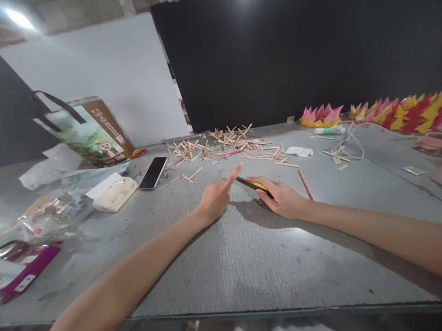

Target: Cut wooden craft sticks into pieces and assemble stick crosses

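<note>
My right hand (278, 194) is wrapped round a yellow and black utility knife (258, 185), its dark end pointing left. Close to that end is my left hand (217, 196), index finger stretched out and the other fingers curled, with nothing visible in it. Both hands rest low over the grey table (220, 266). Beyond them lies a loose heap of flat wooden sticks (238, 139), many of them crossed over one another. A pink patterned pencil-like stick (305, 185) lies just past my right wrist.
A smartphone (153, 173), a tissue pack (115, 193), a printed bag (90, 129) and a purple packet (26, 272) are at the left. Pink paper flowers (321, 115), a glue-stick-like tube (328, 131), a white cable (351, 143) and a pink bowl (438, 141) are at the right.
</note>
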`<state>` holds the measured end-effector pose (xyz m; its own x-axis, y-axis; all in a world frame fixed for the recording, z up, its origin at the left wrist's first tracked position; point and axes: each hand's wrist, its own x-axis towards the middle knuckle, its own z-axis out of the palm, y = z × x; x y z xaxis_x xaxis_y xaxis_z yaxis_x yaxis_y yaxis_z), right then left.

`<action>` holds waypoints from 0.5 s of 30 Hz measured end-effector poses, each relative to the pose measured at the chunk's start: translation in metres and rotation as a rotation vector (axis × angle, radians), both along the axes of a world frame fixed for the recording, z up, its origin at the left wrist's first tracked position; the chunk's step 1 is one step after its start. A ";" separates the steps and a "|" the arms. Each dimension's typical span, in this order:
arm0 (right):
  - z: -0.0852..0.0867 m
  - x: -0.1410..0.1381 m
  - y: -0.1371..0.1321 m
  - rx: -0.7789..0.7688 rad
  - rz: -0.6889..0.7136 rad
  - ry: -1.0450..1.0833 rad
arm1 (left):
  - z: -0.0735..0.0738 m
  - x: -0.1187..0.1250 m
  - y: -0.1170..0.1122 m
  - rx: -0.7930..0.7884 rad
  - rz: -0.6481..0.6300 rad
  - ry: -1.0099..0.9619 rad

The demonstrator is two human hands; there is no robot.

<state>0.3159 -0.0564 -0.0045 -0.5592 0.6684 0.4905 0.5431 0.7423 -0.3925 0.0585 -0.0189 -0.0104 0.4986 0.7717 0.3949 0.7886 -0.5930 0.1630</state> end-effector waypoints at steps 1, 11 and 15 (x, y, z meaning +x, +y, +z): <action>-0.001 0.000 0.000 0.006 -0.010 -0.003 | 0.000 0.000 0.000 -0.006 -0.012 -0.013; -0.002 -0.001 0.002 -0.016 -0.033 -0.020 | 0.006 0.008 -0.002 -0.119 0.024 -0.310; -0.003 -0.001 0.002 0.015 -0.054 -0.033 | 0.009 0.009 -0.001 -0.133 -0.003 -0.336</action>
